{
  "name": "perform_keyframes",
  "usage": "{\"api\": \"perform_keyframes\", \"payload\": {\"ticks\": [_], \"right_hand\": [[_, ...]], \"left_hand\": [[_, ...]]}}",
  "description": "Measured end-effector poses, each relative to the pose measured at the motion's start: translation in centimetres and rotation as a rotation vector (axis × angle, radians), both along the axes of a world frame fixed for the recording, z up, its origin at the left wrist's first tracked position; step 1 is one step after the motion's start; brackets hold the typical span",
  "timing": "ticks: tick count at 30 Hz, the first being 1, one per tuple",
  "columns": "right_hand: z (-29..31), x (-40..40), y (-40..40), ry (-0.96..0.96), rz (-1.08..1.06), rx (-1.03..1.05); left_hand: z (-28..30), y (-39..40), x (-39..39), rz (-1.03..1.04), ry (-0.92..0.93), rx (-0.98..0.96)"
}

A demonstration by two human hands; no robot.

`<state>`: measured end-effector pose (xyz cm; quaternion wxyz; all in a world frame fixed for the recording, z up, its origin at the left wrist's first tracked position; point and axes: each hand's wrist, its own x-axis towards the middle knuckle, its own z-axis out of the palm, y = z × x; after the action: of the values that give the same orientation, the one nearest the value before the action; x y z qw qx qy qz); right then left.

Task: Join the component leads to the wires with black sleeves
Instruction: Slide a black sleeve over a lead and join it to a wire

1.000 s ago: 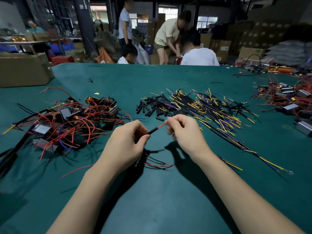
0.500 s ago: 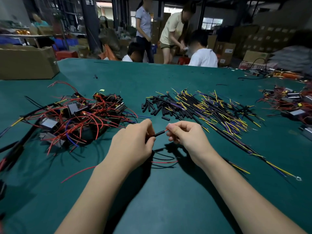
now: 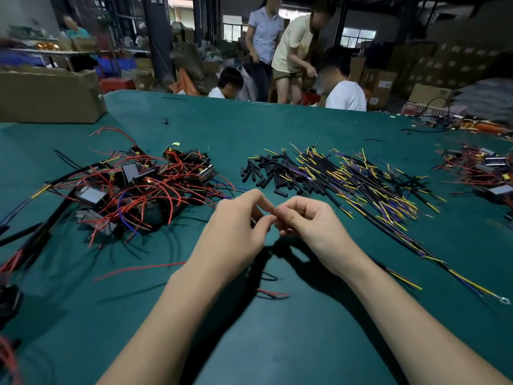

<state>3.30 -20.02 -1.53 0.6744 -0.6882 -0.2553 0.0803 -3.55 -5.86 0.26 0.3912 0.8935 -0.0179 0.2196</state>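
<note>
Centre of the frame: the left hand and the right hand meet fingertip to fingertip just above the green table. Both hands have their fingers curled inward and pinched together at the meeting point; whatever lies between the fingertips is hidden by the fingers themselves, so what they hold cannot be told. Below the hands, in their shadow, thin black and red wire ends trail down toward the lower centre of the frame.

Left of centre: a tangled heap of components with red leads, black block-shaped bodies mixed with red, blue and black wires. A single loose red wire lies on the table just below this heap, to the left of the left forearm.

Above the hands, slightly right: a small pile of short black sleeves, cut tubes lying in all directions. Touching it on the right, a broad spread of black-sheathed wires with yellow and purple ends fans toward the right; some run down to the lower right of the frame, where one ends in a ring terminal.

Right edge: a second heap of components with red wires. Upper left: a cardboard box on the table's far corner. Top centre, beyond the table: several people, two standing and two lower down, among stacked cartons.
</note>
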Motion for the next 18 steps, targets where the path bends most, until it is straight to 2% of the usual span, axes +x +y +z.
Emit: {"api": "perform_keyframes", "payload": {"ticks": [5,9,11,13,15,18], "right_hand": [[-0.5,0.5,0.3,0.041,-0.078,0.01],[-0.4,1.1,-0.7,0.049,-0.112,-0.02],[-0.3,1.4,-1.3,0.047,-0.134,-0.02],[-0.3,1.6,-1.5,0.044,-0.148,-0.033],[-0.3,1.6,-1.3,0.031,-0.153,-0.047],[0.0,1.7,-1.2,0.003,-0.171,-0.046]], "left_hand": [[-0.5,0.3,0.4,-0.019,0.086,0.062],[0.0,0.9,-0.5,-0.265,0.153,0.068],[0.1,0.7,-0.6,-0.339,0.236,0.131],[-0.2,0.2,-0.5,-0.299,0.283,0.245],[-0.6,-0.1,-0.2,-0.196,0.252,0.332],[-0.8,-0.2,0.2,-0.13,0.176,0.357]]}}
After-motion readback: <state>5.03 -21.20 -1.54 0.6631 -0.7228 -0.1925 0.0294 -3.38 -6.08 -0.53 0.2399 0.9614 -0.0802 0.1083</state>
